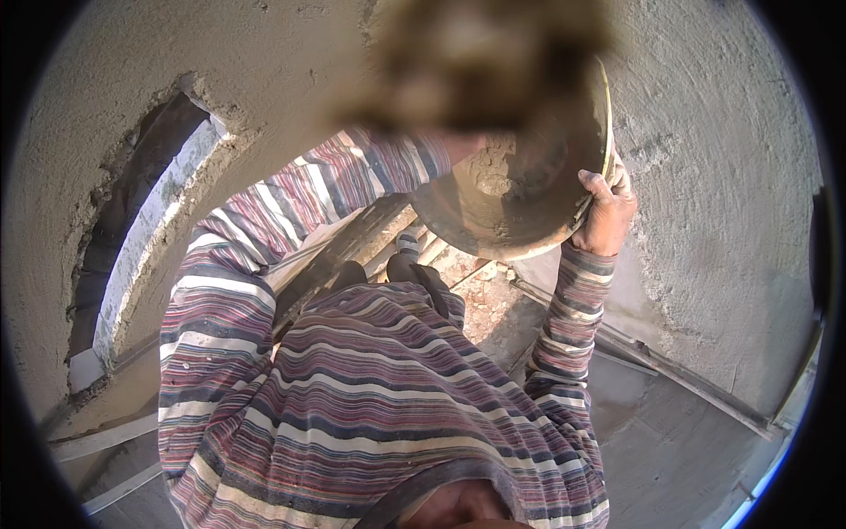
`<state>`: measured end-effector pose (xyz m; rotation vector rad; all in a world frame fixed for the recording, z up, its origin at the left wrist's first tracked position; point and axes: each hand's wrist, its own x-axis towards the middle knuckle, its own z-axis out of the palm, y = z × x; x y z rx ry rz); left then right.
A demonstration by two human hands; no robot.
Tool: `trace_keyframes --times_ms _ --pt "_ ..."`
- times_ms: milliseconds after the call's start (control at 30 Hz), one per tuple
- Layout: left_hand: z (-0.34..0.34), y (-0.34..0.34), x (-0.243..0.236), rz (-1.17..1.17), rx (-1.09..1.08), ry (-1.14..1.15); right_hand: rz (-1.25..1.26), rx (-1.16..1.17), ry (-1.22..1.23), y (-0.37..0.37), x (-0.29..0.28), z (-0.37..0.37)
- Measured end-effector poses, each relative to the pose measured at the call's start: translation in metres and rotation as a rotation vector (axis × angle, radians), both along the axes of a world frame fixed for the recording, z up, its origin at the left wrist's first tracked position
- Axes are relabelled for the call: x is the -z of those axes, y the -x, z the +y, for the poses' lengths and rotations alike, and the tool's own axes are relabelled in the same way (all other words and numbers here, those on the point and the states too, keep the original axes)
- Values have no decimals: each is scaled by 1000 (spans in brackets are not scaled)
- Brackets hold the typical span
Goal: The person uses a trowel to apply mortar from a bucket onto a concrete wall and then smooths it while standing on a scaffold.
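Note:
My right hand (606, 210) is closed around the right rim of a wide round basin (551, 207), with the thumb over the edge. The basin is tilted so that its inside shows, and some wet grey mortar (495, 172) lies in it. My left arm reaches across to the basin's left side. Only a bit of my left hand (465, 146) shows beyond the striped cuff; its fingers are hidden behind a dark, blurred shape (480, 66) very close to the camera, which I cannot make out. That shape also covers the far part of the basin.
A mortar-coated wall (723, 159) rises ahead and to both sides. At the left it has a rough-edged opening (132, 220) with a pale sill. Wooden planks (352, 238) lie below the basin, and a long bar (679, 375) runs along the wall's foot at the right.

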<state>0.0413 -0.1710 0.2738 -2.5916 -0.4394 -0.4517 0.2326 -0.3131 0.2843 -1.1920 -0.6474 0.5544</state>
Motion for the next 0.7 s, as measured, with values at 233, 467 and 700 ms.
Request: trace_keyframes --times_ms 233,467,700 --pt "-1 21 58 -8 206 -15 -51 -15 42 -3 6 -3" --pt "5 43 55 -3 34 -20 -182 -18 -10 24 -4 11" --pt "14 41 31 -3 -66 13 -212 -11 66 37 0 24"
